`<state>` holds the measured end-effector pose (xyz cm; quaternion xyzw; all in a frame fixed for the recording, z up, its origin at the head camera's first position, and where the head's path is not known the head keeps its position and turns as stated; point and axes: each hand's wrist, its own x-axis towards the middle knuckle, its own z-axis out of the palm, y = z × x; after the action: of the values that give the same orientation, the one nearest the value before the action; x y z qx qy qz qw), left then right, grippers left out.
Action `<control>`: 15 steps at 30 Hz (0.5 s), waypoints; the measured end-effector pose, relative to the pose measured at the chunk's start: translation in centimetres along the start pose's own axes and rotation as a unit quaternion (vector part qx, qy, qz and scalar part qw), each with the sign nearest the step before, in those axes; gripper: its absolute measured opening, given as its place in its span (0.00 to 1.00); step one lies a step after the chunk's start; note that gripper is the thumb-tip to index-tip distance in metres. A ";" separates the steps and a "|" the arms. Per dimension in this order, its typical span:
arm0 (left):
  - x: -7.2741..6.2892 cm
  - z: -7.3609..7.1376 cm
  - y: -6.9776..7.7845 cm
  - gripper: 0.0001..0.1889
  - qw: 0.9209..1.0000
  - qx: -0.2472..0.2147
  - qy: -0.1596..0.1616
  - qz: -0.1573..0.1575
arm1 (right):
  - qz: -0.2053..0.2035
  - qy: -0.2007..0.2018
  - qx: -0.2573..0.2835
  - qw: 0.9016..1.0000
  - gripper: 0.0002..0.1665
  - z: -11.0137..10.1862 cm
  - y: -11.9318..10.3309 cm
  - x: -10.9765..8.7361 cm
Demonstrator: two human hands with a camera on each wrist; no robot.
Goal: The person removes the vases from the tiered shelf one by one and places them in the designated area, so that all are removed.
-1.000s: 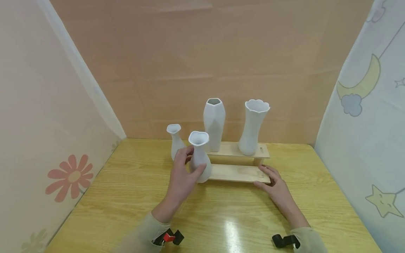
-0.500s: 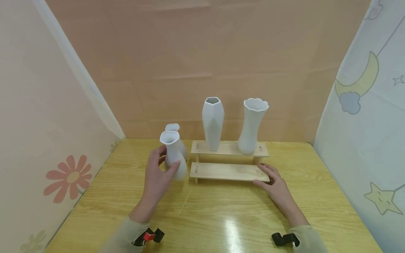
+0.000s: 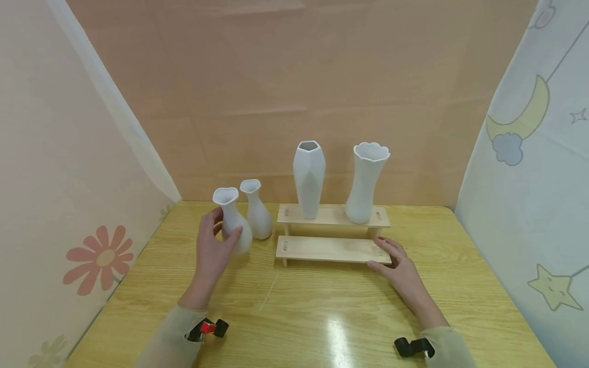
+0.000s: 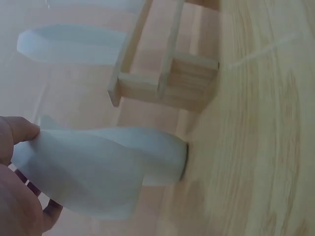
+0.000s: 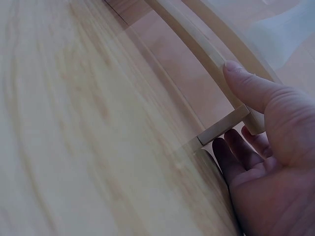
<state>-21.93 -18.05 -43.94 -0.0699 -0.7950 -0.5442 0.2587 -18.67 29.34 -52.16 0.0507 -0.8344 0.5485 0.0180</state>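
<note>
Two-handed, curled left hand (image 3: 209, 250) round vase (image 3: 237, 228) toward back-left corner of tabletop (image 3: 294, 306), pinched right end of stand (image 3: 331, 249) with right hand (image 3: 401, 269); apparently mid-placing, needed gentle lowering.

Wooden table (image 3: 294, 301): two-tier stand (image 3: 331, 249), slim-necked vase (image 3: 259, 221) just left. Upper tier (image 3: 332, 213): faceted vase (image 3: 309, 179), scalloped-rim vase (image 3: 363, 191).

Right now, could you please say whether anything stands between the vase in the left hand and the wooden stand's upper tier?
Yes: another slim vase stands on the table between them, just left of the wooden stand.
</note>
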 end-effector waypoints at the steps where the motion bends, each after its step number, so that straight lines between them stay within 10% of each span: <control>1: 0.2 -0.1 -0.4 0.33 1.000 -0.001 0.000 -0.001 | 0.000 0.000 0.000 1.000 0.48 0.0 0.1 0.0; 15: 2.6 -0.3 -4.3 0.32 1.000 -0.008 0.012 -0.023 | 0.001 0.000 -0.001 1.000 0.48 0.0 0.0 0.1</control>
<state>-25.76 -20.47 -46.21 -0.0467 -0.7892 -0.5569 0.2548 -18.80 29.31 -52.18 0.0499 -0.8352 0.5474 0.0173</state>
